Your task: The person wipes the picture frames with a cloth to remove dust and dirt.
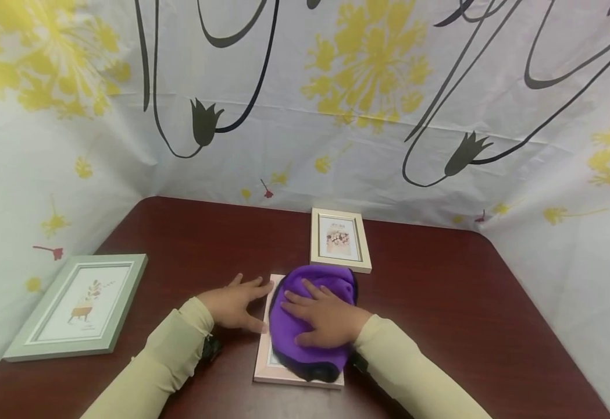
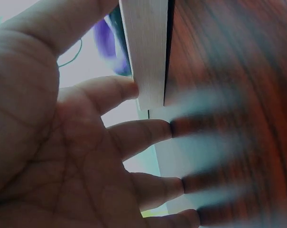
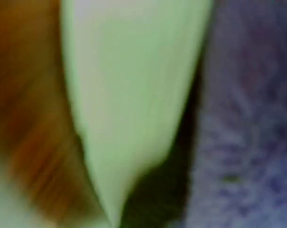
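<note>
A purple cloth (image 1: 285,326) with black edging lies over most of a pale pink picture frame (image 1: 266,372), leaving its left side and lower edge showing. My right hand (image 1: 328,319) rests on top of the cloth, palm down with the fingers spread. At the frame's left side is my left hand (image 1: 235,304), its thumb and index fingertip right at the edge. From the left wrist, the index finger (image 2: 112,90) meets the frame's side, and the other fingertips touch the table. Close up and blurred, the cloth (image 3: 247,118) fills the right of the right wrist view.
A cream picture frame (image 1: 366,247) lies just behind the cloth. On the left of the dark red table (image 1: 441,302) lies a larger pale green frame (image 1: 127,302). White sheeting (image 1: 263,157) with printed flowers hangs around the back and sides.
</note>
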`<state>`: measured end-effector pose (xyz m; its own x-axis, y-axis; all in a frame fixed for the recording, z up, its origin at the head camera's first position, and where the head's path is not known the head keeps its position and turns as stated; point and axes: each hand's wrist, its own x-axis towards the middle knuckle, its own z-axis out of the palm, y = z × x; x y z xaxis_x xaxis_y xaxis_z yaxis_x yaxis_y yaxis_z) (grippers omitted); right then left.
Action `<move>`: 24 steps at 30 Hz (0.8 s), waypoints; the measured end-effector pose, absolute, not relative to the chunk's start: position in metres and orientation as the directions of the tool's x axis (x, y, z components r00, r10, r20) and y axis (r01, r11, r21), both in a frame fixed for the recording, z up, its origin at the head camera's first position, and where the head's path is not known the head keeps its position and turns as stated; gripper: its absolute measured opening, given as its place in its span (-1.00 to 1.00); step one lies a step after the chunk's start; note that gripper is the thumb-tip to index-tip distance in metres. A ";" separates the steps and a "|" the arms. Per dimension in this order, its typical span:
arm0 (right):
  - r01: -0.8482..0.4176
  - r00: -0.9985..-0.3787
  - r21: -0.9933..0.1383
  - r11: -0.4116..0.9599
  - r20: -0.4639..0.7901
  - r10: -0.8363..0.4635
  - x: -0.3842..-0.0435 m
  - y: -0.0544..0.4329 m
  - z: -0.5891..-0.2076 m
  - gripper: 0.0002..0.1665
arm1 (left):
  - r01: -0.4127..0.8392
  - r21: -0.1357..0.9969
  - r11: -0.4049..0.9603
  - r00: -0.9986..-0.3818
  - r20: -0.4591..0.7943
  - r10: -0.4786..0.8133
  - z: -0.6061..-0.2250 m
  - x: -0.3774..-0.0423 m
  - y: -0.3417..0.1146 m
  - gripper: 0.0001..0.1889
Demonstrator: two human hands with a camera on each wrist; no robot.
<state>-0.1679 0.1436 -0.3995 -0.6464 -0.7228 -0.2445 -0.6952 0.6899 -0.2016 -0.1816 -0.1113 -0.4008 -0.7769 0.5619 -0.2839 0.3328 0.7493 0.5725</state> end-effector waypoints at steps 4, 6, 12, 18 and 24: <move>-0.702 -0.638 -0.193 0.685 -0.256 -0.726 -0.170 0.137 -0.399 -0.14 | 0.341 0.578 0.741 -0.778 -0.269 0.568 -0.403 -0.182 -0.110 -0.02; -0.703 -0.644 -0.187 0.687 -0.245 -0.725 -0.170 0.141 -0.400 -0.15 | 0.337 0.572 0.748 -0.783 -0.270 0.560 -0.403 -0.181 -0.109 -0.02; -0.685 -0.670 -0.212 0.696 -0.191 -0.718 -0.163 0.167 -0.396 -0.21 | 0.325 0.564 0.759 -0.792 -0.276 0.544 -0.400 -0.179 -0.107 -0.02; -0.725 -0.633 -0.340 0.599 -0.014 -0.774 -0.161 0.190 -0.397 -0.50 | 0.300 0.575 0.761 -0.797 -0.287 0.531 -0.396 -0.178 -0.107 -0.01; -0.791 -0.569 -0.385 0.476 0.177 -0.803 -0.169 0.205 -0.395 -0.64 | 0.302 0.574 0.761 -0.804 -0.276 0.527 -0.399 -0.177 -0.109 -0.02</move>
